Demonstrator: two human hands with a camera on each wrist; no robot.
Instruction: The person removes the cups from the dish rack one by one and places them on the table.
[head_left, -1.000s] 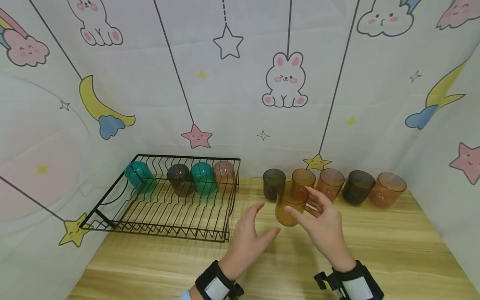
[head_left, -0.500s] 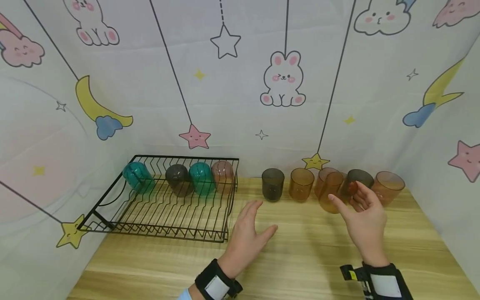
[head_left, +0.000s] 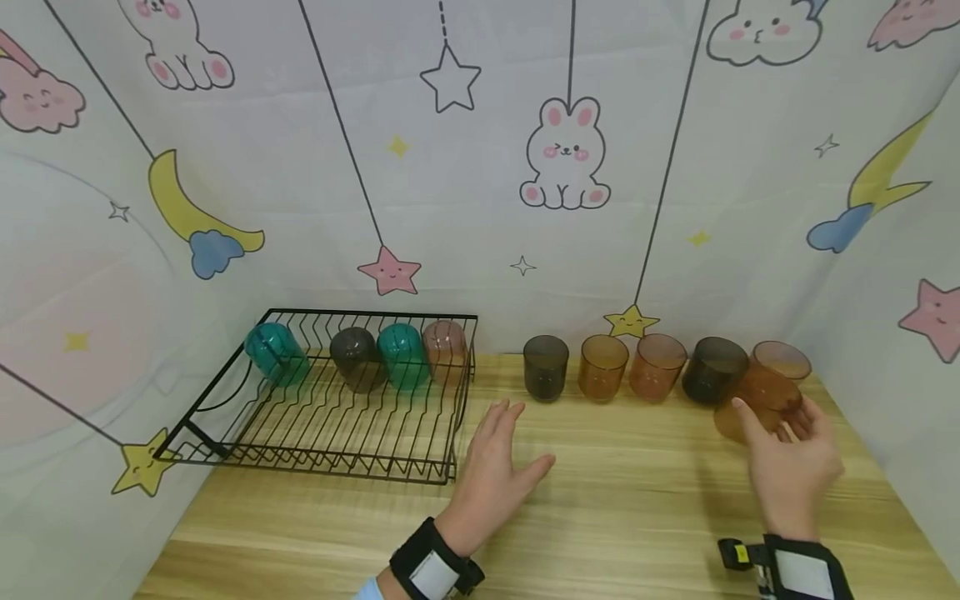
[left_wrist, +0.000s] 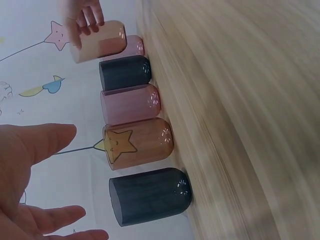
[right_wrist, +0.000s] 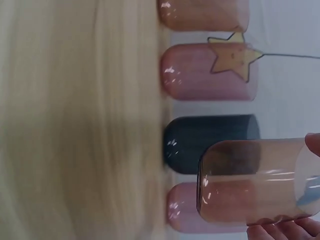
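My right hand (head_left: 798, 471) holds a clear amber cup (head_left: 761, 404) between thumb and fingers near its rim, over the right end of a row of cups. In the right wrist view the held cup (right_wrist: 250, 182) overlaps the dark grey cup (right_wrist: 212, 142) and the last pink cup (right_wrist: 210, 210). The row also has a dark grey cup (head_left: 546, 368), an amber cup (head_left: 603, 368) and a pink cup (head_left: 657, 368), all standing mouth up. My left hand (head_left: 491, 479) hovers between rack and row, thumb and fingers spread, holding nothing.
A black wire dish rack (head_left: 375, 314) stands at the left. In it sit a tilted teal cup (head_left: 276, 354), a grey cup (head_left: 357, 358), another teal cup (head_left: 403, 357) and a pink cup (head_left: 447, 354), bottoms up. A printed cloth (head_left: 465, 192) hangs behind the wooden table (head_left: 600, 533).
My right hand has carried the amber cup rightward, from in front of the row's left part to its right end. The left hand has stayed nearly in place.
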